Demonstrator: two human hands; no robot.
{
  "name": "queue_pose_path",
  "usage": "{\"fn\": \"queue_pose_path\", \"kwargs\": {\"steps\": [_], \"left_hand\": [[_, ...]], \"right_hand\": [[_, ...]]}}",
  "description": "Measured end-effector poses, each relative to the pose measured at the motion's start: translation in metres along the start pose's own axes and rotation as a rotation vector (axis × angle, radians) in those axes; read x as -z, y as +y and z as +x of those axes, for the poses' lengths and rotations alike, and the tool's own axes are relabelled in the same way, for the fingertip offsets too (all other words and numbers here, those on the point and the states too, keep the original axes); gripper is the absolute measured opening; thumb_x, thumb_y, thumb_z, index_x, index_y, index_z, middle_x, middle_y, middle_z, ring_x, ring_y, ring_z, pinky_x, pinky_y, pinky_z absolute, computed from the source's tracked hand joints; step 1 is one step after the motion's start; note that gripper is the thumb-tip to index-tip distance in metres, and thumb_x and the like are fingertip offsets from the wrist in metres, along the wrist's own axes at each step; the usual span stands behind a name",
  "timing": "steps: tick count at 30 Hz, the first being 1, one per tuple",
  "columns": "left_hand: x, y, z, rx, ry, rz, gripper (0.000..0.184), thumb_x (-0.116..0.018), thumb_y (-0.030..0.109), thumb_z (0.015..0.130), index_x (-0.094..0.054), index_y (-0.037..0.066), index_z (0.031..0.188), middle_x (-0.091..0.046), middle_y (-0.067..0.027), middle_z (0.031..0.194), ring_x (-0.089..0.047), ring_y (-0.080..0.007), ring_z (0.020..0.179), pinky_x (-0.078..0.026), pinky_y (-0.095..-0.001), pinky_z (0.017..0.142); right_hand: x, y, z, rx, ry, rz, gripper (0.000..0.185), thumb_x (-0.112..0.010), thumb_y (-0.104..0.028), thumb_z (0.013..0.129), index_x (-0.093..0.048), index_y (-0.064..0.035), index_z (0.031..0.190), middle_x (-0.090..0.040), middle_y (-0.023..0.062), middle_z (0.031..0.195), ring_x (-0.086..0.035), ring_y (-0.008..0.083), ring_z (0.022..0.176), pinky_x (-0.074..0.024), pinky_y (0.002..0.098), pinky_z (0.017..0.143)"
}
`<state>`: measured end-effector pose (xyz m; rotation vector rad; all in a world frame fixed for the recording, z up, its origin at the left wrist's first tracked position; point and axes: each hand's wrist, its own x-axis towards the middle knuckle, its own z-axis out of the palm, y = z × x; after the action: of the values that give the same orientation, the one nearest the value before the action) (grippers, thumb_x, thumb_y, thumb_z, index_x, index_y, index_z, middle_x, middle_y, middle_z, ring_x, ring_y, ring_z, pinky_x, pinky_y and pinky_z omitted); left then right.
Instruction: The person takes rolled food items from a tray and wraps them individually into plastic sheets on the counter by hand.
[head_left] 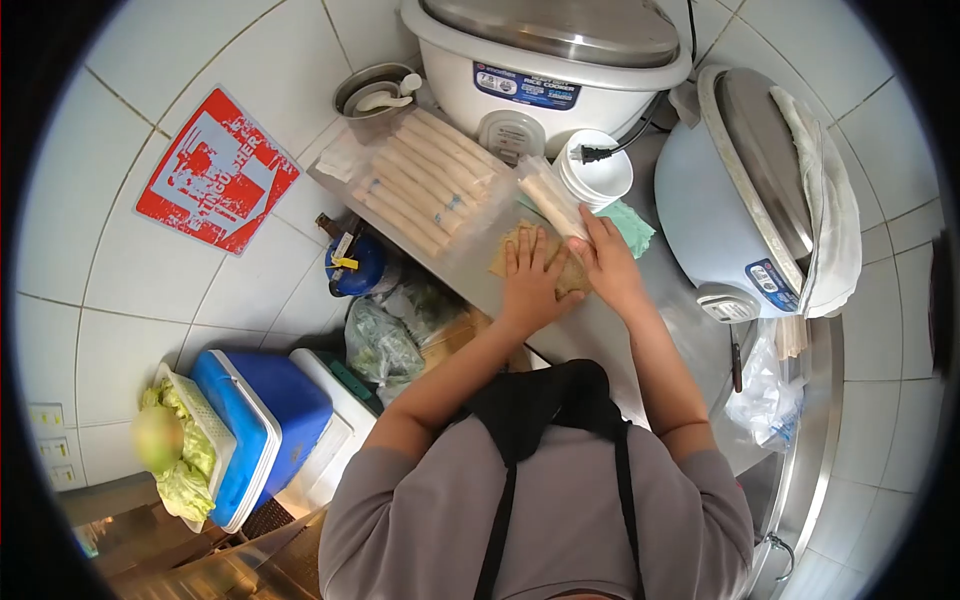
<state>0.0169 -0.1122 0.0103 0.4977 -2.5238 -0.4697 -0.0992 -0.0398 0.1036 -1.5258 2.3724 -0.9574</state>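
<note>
Flat on a tan, crumpled cloth [572, 277] lies my left hand [535, 277], its fingers spread. A pale, wrapped roll [548, 200] slants up from my right hand [607, 258], whose fingers are closed round its lower end. The cloth rests on the metal counter [478, 270]. Just to the left, several similar wrapped rolls [425, 185] lie side by side on clear plastic. Behind my right hand is a green cloth [628, 228], partly under a white tub [600, 170].
A large rice cooker [440, 60] stands at the back, another [700, 190] at the right. A metal pot [365, 105] with spoons is at the back left. A knife [737, 365] and plastic bags [765, 400] lie right. Lower left are a blue cooler [285, 415] and a basket of leaves [215, 440].
</note>
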Motion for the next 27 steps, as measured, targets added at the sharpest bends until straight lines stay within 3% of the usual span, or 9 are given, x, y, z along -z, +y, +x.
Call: {"fn": "queue_pose_path", "kwargs": {"steps": [5,8,11,20,26,27], "left_hand": [[-0.019,-0.014,-0.024,-0.192,-0.244,-0.024,0.060,-0.064,0.028,0.074,-0.048,0.007,0.128,-0.040,-0.0161,0.138,-0.029,-0.0371,0.132,-0.019,-0.0480,0.110],[0.012,-0.021,-0.050,-0.148,-0.200,-0.132,0.054,-0.063,0.015,0.074,-0.050,0.005,0.125,-0.043,-0.0137,0.137,-0.035,-0.0347,0.130,-0.026,-0.0466,0.108],[0.040,-0.021,-0.067,-0.032,-0.218,-0.045,0.054,-0.062,0.009,0.074,-0.049,0.005,0.126,-0.042,-0.0140,0.137,-0.035,-0.0352,0.129,-0.028,-0.0448,0.107],[0.019,-0.006,-0.068,-0.102,-0.201,-0.043,0.056,-0.062,0.009,0.075,-0.047,0.004,0.128,-0.041,-0.0158,0.138,-0.033,-0.0371,0.130,-0.026,-0.0464,0.107],[0.008,-0.005,-0.060,-0.161,-0.079,0.068,0.047,-0.058,0.009,0.076,-0.051,0.000,0.122,-0.048,-0.0203,0.130,-0.040,-0.0361,0.126,-0.027,-0.0456,0.108],[0.005,-0.015,-0.055,-0.198,-0.061,0.095,0.044,-0.056,0.006,0.078,-0.051,0.001,0.122,-0.050,-0.0202,0.127,-0.043,-0.0373,0.123,-0.030,-0.0459,0.106]], "right_hand": [[-0.015,0.012,-0.014,0.067,-0.058,-0.081,0.051,-0.055,-0.025,0.090,-0.041,-0.0002,0.132,-0.051,0.0205,0.109,-0.052,0.0356,0.097,-0.0422,0.0391,0.086],[-0.037,0.026,-0.023,0.149,-0.062,-0.225,0.052,-0.056,-0.026,0.088,-0.042,-0.0024,0.132,-0.051,0.0205,0.112,-0.051,0.0353,0.101,-0.0414,0.0420,0.088],[-0.060,0.044,-0.026,0.235,-0.005,-0.418,0.055,-0.056,-0.031,0.086,-0.042,-0.0022,0.131,-0.051,0.0172,0.111,-0.050,0.0309,0.102,-0.0421,0.0421,0.084],[-0.083,0.049,0.002,0.244,0.118,-0.507,0.058,-0.059,-0.031,0.082,-0.044,-0.0013,0.130,-0.051,0.0157,0.117,-0.049,0.0281,0.105,-0.0402,0.0429,0.086],[-0.074,0.053,-0.017,0.217,0.248,-0.383,0.060,-0.061,-0.034,0.081,-0.046,-0.0009,0.128,-0.050,0.0156,0.119,-0.045,0.0281,0.113,-0.0378,0.0430,0.091],[-0.059,0.053,-0.033,0.188,0.187,-0.331,0.057,-0.061,-0.033,0.081,-0.047,-0.0008,0.127,-0.050,0.0158,0.119,-0.044,0.0288,0.115,-0.0374,0.0434,0.092]]}}
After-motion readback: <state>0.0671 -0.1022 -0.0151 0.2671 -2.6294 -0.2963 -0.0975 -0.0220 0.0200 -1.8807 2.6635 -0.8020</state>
